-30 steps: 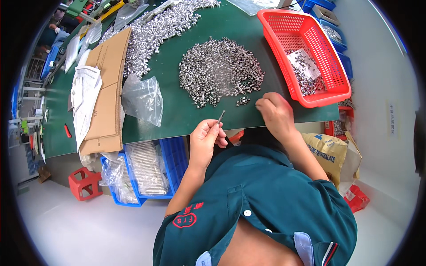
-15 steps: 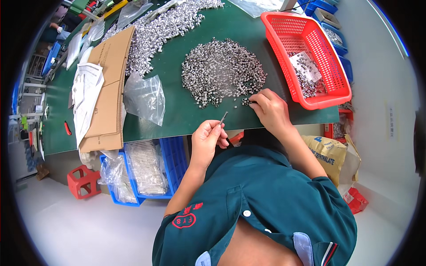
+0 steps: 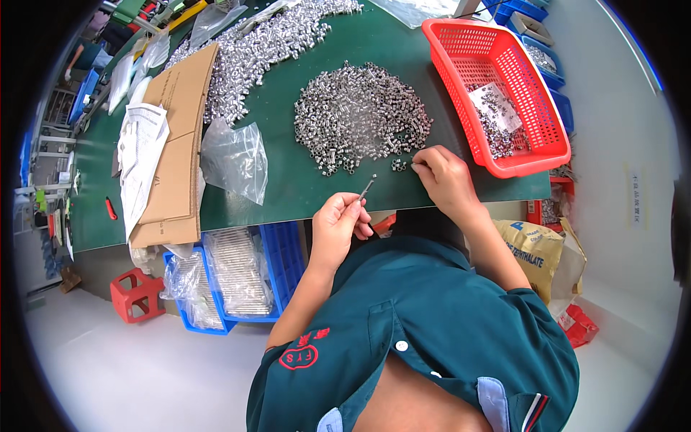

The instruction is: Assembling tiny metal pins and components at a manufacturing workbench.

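Observation:
My left hand (image 3: 338,225) is closed around a thin dark rod (image 3: 367,190), which looks like a pin gauge and points up toward the table. A small bright metal ring (image 3: 374,176) shows at its tip; whether the rod enters it I cannot tell. My right hand (image 3: 445,178) rests by the table edge, thumb and fingertips drawn together; anything between them is hidden. Just left of those fingertips lies a small cluster of metal rings (image 3: 399,165). Beyond both hands spreads a large pile of short silvery metal rings (image 3: 360,111) on the green table (image 3: 288,201).
A red plastic basket (image 3: 450,86) holding some rings and a paper stands at the right. To the left are a clear bag (image 3: 237,160), folded cardboard (image 3: 173,144) and a second heap of metal pieces (image 3: 266,50). Blue crates (image 3: 281,263) sit below; another person (image 3: 85,56) works far left.
My right hand has drawn back slightly to the right, away from the small ring cluster. The rod's tip has moved a little up and right, and a ring now shows there.

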`<state>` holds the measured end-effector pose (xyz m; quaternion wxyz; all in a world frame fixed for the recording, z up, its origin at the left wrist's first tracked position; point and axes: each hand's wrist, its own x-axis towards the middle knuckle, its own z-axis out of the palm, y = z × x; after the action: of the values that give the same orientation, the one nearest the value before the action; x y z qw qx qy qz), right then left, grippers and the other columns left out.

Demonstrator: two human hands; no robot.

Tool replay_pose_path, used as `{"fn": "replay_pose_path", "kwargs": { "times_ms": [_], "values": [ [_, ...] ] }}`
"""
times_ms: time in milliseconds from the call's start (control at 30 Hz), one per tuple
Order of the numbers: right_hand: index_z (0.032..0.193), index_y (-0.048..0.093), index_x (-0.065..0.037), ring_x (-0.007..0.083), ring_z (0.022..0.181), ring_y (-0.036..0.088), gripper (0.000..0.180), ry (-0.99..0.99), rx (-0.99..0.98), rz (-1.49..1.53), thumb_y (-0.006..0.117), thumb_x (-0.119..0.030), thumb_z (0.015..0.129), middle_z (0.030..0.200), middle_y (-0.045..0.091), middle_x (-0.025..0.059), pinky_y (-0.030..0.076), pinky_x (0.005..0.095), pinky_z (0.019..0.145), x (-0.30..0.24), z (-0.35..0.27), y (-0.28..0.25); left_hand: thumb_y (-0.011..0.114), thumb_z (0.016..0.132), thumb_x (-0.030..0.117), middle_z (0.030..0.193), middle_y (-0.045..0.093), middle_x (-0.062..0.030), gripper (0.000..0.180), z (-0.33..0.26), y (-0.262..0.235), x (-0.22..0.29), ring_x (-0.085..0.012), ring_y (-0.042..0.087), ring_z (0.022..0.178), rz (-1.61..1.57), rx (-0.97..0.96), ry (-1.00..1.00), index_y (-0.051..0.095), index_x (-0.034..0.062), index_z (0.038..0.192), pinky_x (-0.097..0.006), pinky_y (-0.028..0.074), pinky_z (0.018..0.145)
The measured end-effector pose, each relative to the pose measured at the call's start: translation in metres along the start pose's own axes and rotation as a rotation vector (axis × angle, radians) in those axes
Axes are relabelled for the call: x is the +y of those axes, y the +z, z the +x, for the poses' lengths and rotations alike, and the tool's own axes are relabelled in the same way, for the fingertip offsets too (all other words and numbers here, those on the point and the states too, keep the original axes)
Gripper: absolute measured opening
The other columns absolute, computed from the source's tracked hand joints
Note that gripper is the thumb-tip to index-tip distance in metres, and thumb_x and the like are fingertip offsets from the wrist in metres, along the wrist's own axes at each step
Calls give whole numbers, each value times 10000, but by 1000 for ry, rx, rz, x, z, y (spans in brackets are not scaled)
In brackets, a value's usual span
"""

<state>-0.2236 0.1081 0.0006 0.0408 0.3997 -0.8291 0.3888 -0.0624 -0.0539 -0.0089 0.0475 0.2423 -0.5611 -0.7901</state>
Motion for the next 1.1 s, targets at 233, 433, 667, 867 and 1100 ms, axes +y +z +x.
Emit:
{"fn": "replay_pose_path", "kwargs": {
  "times_ms": [233, 433, 667, 867, 1100],
  "values": [
    [887, 605, 6, 77, 725, 589, 102, 268, -148, 436, 638, 40, 797, 814, 618, 31, 479, 222, 648, -18, -1, -6, 491, 960, 123, 756, 610, -72, 153, 0, 0, -1, -130, 602, 579, 53, -4, 9, 552, -15, 987, -222, 468, 513],
    [933, 632, 14, 58, 717, 567, 107, 476, -303, 777, 631, 27, 826, 812, 616, 2, 480, 208, 664, -34, 3, 7, 498, 959, 125, 762, 618, -71, 161, -2, -2, -4, -124, 602, 582, 127, -4, 83, 561, -15, 1010, -220, 467, 519],
    [921, 647, 16, 75, 710, 578, 106, 418, -399, 719, 643, 17, 815, 792, 622, 13, 489, 224, 648, -43, 4, 10, 499, 955, 105, 747, 622, -64, 161, -7, -4, 0, -121, 616, 606, 216, 19, 130, 582, -24, 1004, -224, 484, 540],
    [854, 650, 4, 153, 738, 614, 104, -6, -322, 421, 665, 32, 756, 804, 630, 75, 494, 270, 647, -47, 8, 3, 507, 941, 77, 733, 622, -59, 146, -11, -3, 12, -120, 619, 595, 379, 34, 198, 596, -31, 981, -227, 494, 537],
    [822, 637, 3, 173, 736, 615, 104, 106, -352, 503, 676, 33, 730, 802, 624, 76, 487, 276, 662, -61, 12, -3, 498, 941, 72, 718, 612, -52, 139, -11, -12, 11, -118, 607, 574, 144, -69, 19, 598, -23, 957, -218, 478, 512]
  ]
}}
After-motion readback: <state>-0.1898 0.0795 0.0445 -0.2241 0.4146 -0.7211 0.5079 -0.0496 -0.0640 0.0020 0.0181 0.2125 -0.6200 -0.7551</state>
